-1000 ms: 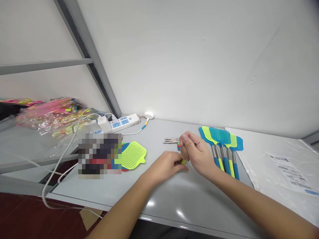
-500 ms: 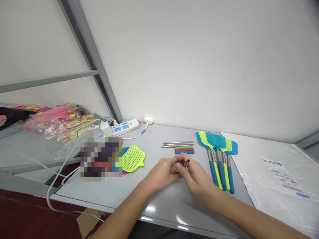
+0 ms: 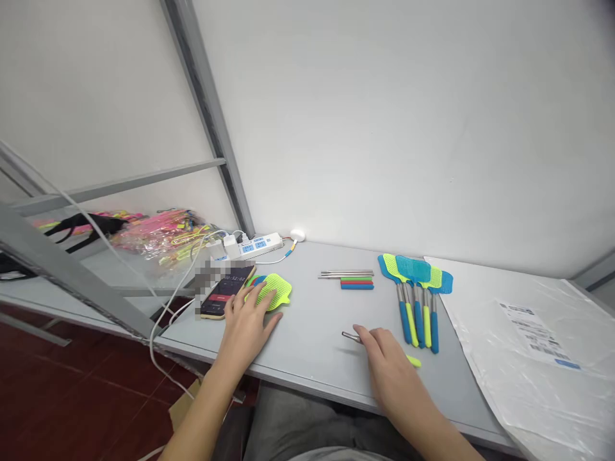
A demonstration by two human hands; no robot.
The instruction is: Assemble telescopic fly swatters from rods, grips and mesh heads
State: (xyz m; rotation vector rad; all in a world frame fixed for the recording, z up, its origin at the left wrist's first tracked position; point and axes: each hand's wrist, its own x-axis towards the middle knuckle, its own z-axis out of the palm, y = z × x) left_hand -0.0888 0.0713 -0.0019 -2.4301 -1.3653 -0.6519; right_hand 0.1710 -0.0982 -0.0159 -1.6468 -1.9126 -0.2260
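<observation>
My left hand lies with spread fingers over a yellow-green perforated fly swatter head, the top one of a small stack. Edges of red, blue and green heads show under it. In my right hand is a fly swatter handle: its metal rod pokes out to the left and its yellow-green grip to the right. Beyond the hands lie several loose metal rods beside green, red and blue grips. Several assembled blue and yellow-green fly swatters rest in a row at the right.
A phone lies left of the stack. Behind it are a white power strip and trailing cables. A white plastic parcel covers the table's right end. Metal frame bars and bagged colourful items are at the left.
My hands, which were together around the metal rod, have parted. The left has moved left onto the swatter heads. The right keeps the handle, and the view has shifted left.
</observation>
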